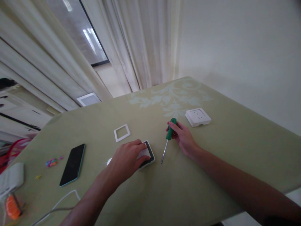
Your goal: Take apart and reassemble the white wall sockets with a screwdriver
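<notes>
My left hand (129, 155) grips a white wall socket or switch unit (151, 153) with a dark inner border, lying on the table; most of it is hidden under my fingers. A green-handled screwdriver (171, 130) is held by my right hand (182, 136), its metal shaft slanting down and its tip a little right of the unit. Behind my left hand lies a thin white square cover frame (122, 132). Beyond my right hand sits a complete white wall socket (198, 116). A small white round thing (109, 161) shows partly beside my left wrist.
A black-faced phone (72, 164), small coloured bits (53, 161) and a white cable (68, 194) lie on the left of the green tablecloth (178, 194). At the far left are a white device (11, 179) and an orange object (13, 207). Curtains and a wall border the table.
</notes>
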Action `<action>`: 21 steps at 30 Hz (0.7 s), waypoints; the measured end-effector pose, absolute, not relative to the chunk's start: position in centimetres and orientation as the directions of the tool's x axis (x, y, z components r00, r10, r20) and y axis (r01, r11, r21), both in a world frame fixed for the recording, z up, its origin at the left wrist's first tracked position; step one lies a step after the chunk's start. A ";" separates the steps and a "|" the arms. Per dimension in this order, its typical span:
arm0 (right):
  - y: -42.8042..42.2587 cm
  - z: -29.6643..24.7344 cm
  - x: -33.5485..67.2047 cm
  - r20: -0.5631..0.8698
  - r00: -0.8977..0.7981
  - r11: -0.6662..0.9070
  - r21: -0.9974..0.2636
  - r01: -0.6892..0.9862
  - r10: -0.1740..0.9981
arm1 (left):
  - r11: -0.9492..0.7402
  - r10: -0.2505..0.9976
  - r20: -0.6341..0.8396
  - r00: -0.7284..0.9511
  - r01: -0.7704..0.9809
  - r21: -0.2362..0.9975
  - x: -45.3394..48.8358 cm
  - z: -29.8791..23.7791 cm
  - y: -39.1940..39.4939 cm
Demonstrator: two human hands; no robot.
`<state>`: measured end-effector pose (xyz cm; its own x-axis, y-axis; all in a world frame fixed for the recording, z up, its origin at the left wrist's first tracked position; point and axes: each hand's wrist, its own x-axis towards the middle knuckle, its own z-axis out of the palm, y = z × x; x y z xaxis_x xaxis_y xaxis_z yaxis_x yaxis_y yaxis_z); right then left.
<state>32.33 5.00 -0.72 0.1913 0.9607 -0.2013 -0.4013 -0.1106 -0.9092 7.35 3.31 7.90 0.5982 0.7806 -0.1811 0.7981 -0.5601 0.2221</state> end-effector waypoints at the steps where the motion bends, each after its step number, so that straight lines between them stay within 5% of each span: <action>1: 5.0 -0.7 32.3 -0.201 0.192 -0.110 -0.909 -0.401 0.961 | -0.562 0.780 -0.175 0.601 0.795 0.227 7.3 7.8 3.3; 13: 5.3 -1.1 32.3 -0.185 0.194 -0.095 -0.912 -0.399 0.963 | -0.517 0.823 -0.051 0.566 0.784 0.344 6.6 6.0 3.3; 21: 5.2 -1.1 32.3 -0.176 0.180 -0.096 -0.920 -0.381 0.968 | -0.454 0.825 0.022 0.565 0.638 0.622 4.6 4.2 4.1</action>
